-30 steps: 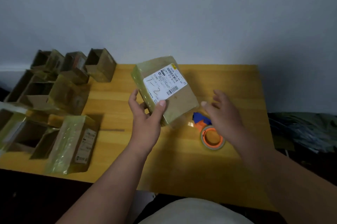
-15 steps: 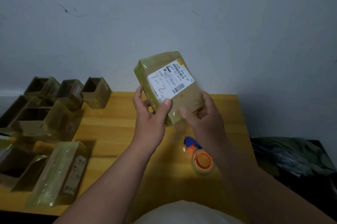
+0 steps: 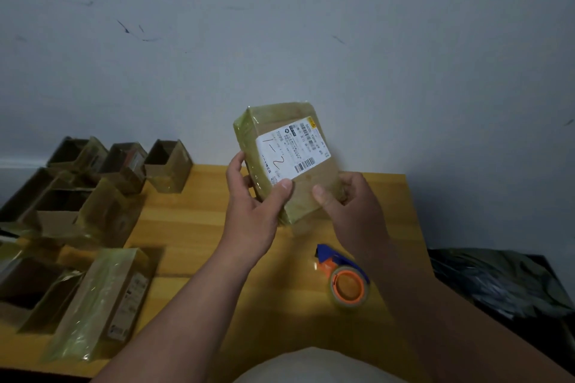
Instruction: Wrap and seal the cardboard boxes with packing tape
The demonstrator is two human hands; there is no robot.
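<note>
the white shipping label (image 3: 292, 152) on the tape-wrapped cardboard box (image 3: 287, 161) carried a handwritten "1-2" in dark pen, a printed code that looked like "t098", and a barcode; its small print was too fine to read. the label on the wrapped box (image 3: 102, 301) lying on the table was blurred.
</note>
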